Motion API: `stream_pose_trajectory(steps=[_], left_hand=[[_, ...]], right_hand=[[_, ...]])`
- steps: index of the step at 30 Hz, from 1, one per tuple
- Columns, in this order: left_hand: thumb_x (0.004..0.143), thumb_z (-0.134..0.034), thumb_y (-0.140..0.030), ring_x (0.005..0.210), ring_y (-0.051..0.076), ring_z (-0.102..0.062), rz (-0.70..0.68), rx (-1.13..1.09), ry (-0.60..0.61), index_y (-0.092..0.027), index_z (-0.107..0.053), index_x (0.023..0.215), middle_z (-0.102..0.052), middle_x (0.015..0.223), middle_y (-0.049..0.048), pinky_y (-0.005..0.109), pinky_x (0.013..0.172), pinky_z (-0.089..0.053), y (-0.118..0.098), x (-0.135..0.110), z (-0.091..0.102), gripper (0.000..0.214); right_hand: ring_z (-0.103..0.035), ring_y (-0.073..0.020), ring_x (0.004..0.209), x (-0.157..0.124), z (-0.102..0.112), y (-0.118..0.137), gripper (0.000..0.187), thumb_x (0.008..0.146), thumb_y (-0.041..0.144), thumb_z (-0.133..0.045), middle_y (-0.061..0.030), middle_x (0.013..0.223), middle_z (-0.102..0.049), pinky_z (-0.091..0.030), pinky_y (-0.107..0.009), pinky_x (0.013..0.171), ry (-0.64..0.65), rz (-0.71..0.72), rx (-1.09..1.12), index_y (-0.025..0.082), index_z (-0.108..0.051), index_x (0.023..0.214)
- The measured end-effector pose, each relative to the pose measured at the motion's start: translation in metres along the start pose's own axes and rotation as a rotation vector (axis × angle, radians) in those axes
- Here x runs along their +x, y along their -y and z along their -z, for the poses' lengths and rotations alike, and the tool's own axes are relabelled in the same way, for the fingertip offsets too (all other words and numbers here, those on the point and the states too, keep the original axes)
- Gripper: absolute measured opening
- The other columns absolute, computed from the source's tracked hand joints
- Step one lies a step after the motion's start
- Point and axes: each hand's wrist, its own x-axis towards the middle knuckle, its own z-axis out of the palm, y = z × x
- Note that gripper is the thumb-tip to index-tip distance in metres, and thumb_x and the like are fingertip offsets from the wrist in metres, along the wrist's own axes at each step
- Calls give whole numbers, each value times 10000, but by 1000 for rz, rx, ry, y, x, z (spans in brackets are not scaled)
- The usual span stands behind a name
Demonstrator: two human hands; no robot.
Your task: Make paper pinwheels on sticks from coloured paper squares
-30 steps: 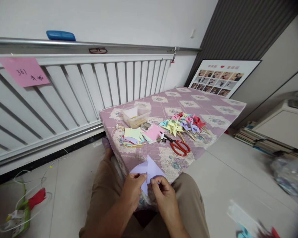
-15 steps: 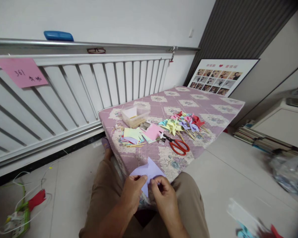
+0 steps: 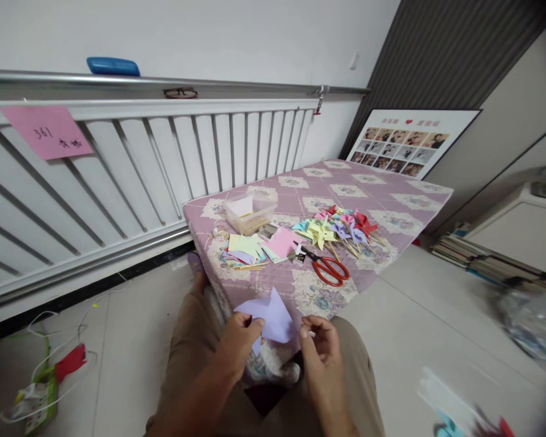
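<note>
My left hand [image 3: 239,341] pinches a purple paper piece [image 3: 275,318] with folded, pointed corners, held above my lap at the table's near edge. Just right of the paper and apart from it is my right hand [image 3: 321,349], its thumb and fingertips pressed together; whatever they may hold is too small to make out. Red-handled scissors [image 3: 330,269] lie on the tablecloth beyond my hands. Behind them is a pile of paper pinwheels [image 3: 341,230] on sticks, in yellow, purple, pink, red and blue. Left of the scissors are stacked coloured paper sheets [image 3: 246,249].
A clear plastic box [image 3: 250,212] with sticks stands near the table's left edge. The table [image 3: 359,182] has a purple patterned cloth. A white radiator [image 3: 236,149] runs along the wall. On the floor at left lies a power strip with cables [image 3: 43,397].
My right hand has drawn away from the purple paper to the right. The paper stays in my left hand and has turned slightly. The camera view has shifted a little.
</note>
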Motion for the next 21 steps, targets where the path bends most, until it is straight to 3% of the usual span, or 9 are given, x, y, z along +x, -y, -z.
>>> stream_pose_trajectory(steps=[2,6,8,14,21], left_hand=[[660,-657,-293,497,131,-474,-5,83,59,-164,-640,578,-580,534,3,244,511,-347,-6,0,8,154],[655,-625,-230,539,133,-474,-39,287,246,-153,-647,607,-594,575,-1,237,537,-350,-23,-2,18,93],[662,-584,-194,565,130,-470,-69,422,355,-139,-652,656,-600,610,-4,234,555,-353,-31,-2,21,88],[669,-482,-144,579,106,-423,-154,687,507,-120,-634,718,-554,633,-22,225,559,-333,-44,-4,23,161],[657,-503,-164,560,100,-377,-178,767,449,-144,-555,618,-474,587,-38,231,523,-288,-38,-3,23,68]], right_hand=[[-577,-174,789,5,3,3,347,715,432,-694,-13,858,-618,-472,-243,672,51,-105,66,229,-589,976],[-585,-157,666,5,1,8,357,710,461,-701,-17,790,-682,-458,-238,603,413,-410,171,193,-664,943],[-593,-155,654,0,-2,9,357,688,446,-726,-24,776,-703,-456,-243,615,513,-485,173,171,-689,913],[-555,-135,543,-11,-12,10,276,617,348,-755,3,631,-680,-410,-232,530,441,-483,18,144,-709,797],[-538,-142,487,-15,-19,11,153,615,282,-692,8,533,-654,-391,-229,457,354,-400,-72,144,-707,679]])
